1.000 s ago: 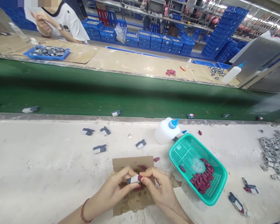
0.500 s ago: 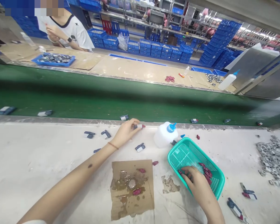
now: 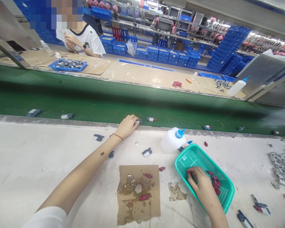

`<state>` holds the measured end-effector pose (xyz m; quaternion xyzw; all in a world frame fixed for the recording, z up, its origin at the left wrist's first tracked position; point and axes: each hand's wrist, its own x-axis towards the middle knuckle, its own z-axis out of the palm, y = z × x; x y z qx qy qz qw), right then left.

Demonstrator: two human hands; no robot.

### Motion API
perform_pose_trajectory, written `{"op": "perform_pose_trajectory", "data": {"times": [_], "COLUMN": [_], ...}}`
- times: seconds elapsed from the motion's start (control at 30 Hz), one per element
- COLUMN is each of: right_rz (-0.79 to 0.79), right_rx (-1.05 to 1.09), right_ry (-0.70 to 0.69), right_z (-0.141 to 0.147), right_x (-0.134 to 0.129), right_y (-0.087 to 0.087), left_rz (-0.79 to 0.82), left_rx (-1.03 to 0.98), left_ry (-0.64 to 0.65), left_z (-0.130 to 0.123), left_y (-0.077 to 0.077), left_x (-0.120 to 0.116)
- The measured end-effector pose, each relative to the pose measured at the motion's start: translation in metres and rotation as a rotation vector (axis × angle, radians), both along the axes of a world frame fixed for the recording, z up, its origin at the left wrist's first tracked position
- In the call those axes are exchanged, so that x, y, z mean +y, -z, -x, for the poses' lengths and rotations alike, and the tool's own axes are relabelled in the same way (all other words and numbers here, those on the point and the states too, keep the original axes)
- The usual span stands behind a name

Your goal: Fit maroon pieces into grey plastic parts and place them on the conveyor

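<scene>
My left hand (image 3: 127, 126) reaches to the belt's near edge, its fingers closed around a small blue-grey plastic part (image 3: 138, 121). Just right of it, a similar part with a red end (image 3: 151, 119) lies on the green conveyor belt (image 3: 104, 107). Inside the green basket (image 3: 229, 198), my right hand (image 3: 199, 182) pinches a small dark-red piece (image 3: 189, 173), mostly hidden by its fingers. More dark-red pieces (image 3: 215, 183) are heaped on the basket's right side. A blue-grey part (image 3: 147, 152) rests on the white table between my hands.
A white bottle with a blue nozzle (image 3: 172, 141) stands behind the basket. Wet cardboard (image 3: 154, 202) carries a bottle cap (image 3: 138, 189) and dark-red pieces. Grey parts (image 3: 283, 167) are piled at right. Across the belt, a person (image 3: 92, 41) sits near a blue tray (image 3: 53, 67).
My left hand has let go of the red-ended part on the belt and closed on another blue-grey part. Belt parts have shifted right. My right hand stays in the basket; the view has shifted slightly.
</scene>
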<state>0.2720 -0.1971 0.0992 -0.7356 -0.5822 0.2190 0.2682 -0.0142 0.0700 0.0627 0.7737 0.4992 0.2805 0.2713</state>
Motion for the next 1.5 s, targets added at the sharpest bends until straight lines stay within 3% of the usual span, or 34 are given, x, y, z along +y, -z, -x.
{"op": "perform_pose_trajectory", "data": {"times": [0.1,0.2,0.33,0.4,0.53,0.63,0.73,0.93,1.17,1.5], "right_rz": [-0.016,-0.049,-0.05,-0.008,0.076,0.121,0.136,-0.086,-0.176,-0.124], "right_rx": [0.228,0.504,0.771,0.848,0.905,0.794,0.515,0.103,-0.111,0.008], "right_ry": [0.096,0.166,0.2,0.201,0.088,-0.052,-0.24,-0.549,-0.588,-0.519], "right_z": [0.003,0.008,0.022,0.034,0.064,0.09,0.111,0.137,0.147,0.152], "right_x": [-0.003,-0.006,-0.002,0.004,0.017,0.024,0.026,0.024,0.023,0.025], "right_y": [-0.005,-0.012,-0.015,-0.012,0.0,0.006,0.009,0.021,0.028,0.024], "left_rz": [0.091,0.228,0.654,0.804,0.936,0.975,0.983,0.971,0.981,1.192], "left_rx": [-0.125,-0.289,-0.702,-0.78,-0.807,-0.849,-0.878,-0.83,-0.936,-1.215], "left_ry": [-0.01,0.011,-0.006,-0.046,-0.084,-0.108,-0.144,-0.181,-0.185,-0.272], "left_z": [-0.004,-0.001,0.013,0.02,0.032,0.039,0.044,0.045,0.043,0.043], "left_y": [-0.001,-0.009,-0.028,-0.036,-0.04,-0.037,-0.032,-0.022,-0.018,-0.018], "left_x": [-0.01,-0.036,-0.089,-0.114,-0.15,-0.167,-0.18,-0.196,-0.202,-0.203]}}
